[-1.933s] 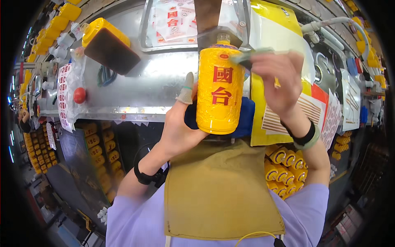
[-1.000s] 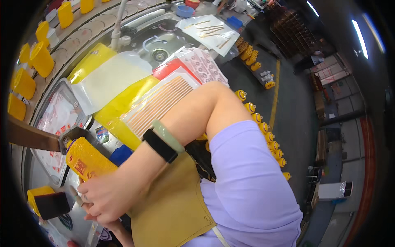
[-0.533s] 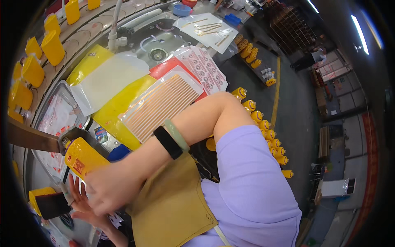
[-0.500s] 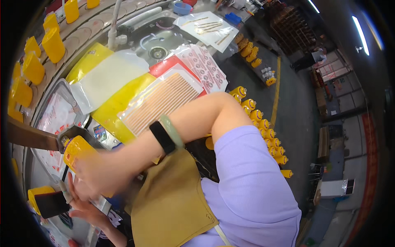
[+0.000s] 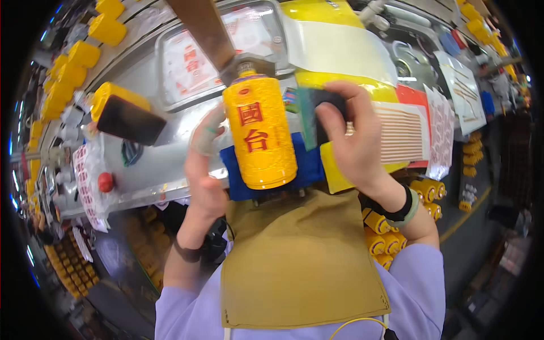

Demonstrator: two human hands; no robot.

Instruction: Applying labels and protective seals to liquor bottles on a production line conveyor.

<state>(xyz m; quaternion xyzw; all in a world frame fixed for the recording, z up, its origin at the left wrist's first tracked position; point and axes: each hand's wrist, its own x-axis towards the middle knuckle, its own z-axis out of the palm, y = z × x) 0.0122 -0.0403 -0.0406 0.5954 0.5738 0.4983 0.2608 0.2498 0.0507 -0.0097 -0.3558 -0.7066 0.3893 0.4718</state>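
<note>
A yellow bottle (image 5: 262,133) with large red characters lies with its neck at a metal bracket (image 5: 246,62) and its base over a blue cloth (image 5: 309,161). On its left side is my left hand (image 5: 205,170), fingers stretched out and a pale wrap on some of them. It is very near the bottle; whether they touch I cannot tell. My right hand (image 5: 357,133), right of the bottle, is closed round a black block with a green flat plate (image 5: 307,116). The plate stands on edge, apart from the bottle.
A brown bar (image 5: 201,28) runs to the bracket. A metal tray (image 5: 164,62) holds printed sheets. A dark flat panel (image 5: 131,120) leans by a yellow box on the left. Sheets with tan strips (image 5: 402,133) lie right. Several yellow bottles (image 5: 385,241) stand below the bench.
The view has swung leftward, bringing the bottle to the middle. My right arm no longer crosses over the bottle; its hand is now right of it with the block. My left hand is beside the bottle.
</note>
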